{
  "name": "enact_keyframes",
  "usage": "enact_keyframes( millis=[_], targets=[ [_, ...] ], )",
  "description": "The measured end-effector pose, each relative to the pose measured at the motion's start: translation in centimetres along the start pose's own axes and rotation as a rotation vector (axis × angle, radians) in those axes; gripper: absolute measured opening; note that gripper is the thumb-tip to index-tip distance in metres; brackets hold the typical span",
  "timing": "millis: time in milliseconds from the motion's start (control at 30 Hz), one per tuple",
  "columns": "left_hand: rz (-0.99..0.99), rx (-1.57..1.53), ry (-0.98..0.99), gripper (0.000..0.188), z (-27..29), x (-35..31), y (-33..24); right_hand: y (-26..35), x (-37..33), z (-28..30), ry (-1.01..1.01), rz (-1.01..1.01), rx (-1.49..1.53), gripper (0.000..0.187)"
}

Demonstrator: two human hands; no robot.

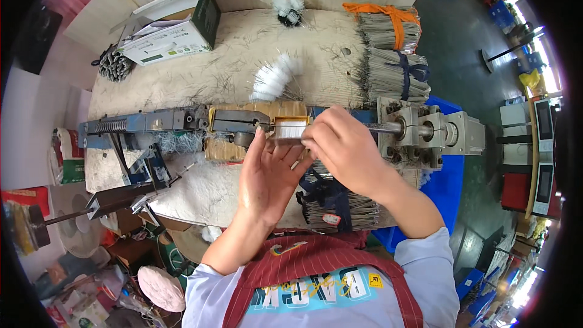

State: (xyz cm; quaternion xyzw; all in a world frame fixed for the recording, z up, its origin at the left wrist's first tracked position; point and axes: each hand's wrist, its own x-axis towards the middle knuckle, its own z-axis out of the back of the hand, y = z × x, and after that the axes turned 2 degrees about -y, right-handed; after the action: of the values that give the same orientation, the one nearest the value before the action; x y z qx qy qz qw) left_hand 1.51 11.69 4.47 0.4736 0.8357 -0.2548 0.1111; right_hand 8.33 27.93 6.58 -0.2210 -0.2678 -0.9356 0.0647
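At the middle of the bench, a small yellow-edged box point(291, 127) holds a layer of white bristles. Just in front of it is my left hand point(267, 173), palm up with the fingers stretched toward the box and the thumb up by the metal clamp point(240, 121). My right hand point(349, 152) comes over the box's right side, thumb and fingers pinched together close to the left fingertips. Whatever lies in that pinch is too small to make out. The clamp sits in line with a rotating spindle unit point(413, 127) at the right.
Behind the box lie white bristle brushes point(271, 79) and a black-and-white brush point(289, 11). Bundles of metal wires point(392, 76) lie at the right, one tied with orange cloth point(395, 21). Another wire bundle point(340, 209) is near my body. A white-green carton point(176, 39) stands back left.
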Motion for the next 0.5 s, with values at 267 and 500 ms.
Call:
enact_keyframes(
  millis=[267, 500],
  targets=[
    [-0.029, -0.138, -0.032, 0.051, -0.6, -0.3, 0.6, -0.7, 0.7, 0.9, -0.052, -0.13, 0.104, 0.015],
    [-0.126, 0.043, 0.01, 0.06, -1.0, -0.2, 1.2, -0.4, -0.2, 3.4, -0.093, -0.338, 0.124, 0.015]
  ],
)
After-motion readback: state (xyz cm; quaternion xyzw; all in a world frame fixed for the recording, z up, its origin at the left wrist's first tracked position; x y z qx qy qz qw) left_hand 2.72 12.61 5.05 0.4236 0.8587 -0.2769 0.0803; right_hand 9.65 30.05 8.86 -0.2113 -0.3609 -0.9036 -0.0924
